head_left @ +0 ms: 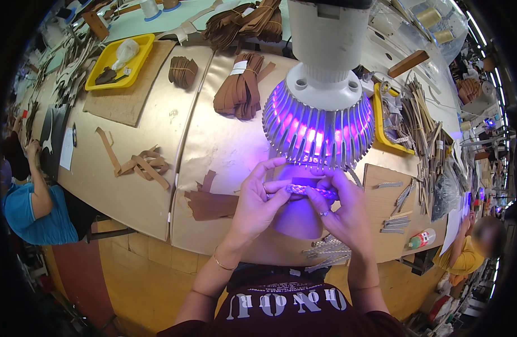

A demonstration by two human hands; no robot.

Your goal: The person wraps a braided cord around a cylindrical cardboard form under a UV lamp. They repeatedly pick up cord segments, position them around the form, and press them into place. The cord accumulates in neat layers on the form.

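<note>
Under a large finned lamp (317, 126) glowing violet, I hold a short braided strip (303, 190) level between both hands. My left hand (257, 197) pinches its left end between thumb and fingers. My right hand (346, 209) grips the right end, with the thumb on the near side. The strip looks purple in the light, so its own colour is hard to tell. Just below my right hand, a bunch of loose braided strips (332, 250) lies at the table's near edge. Left of my left hand sits a fan of brown strips (210, 203).
Bundled brown strips (238, 92) lie beyond my hands. A yellow tray (139, 60) stands far left, another (400, 147) behind the lamp's right side. A board (385, 194) carrying short braided pieces and a bottle (421, 239) are at right. Co-workers sit left and right.
</note>
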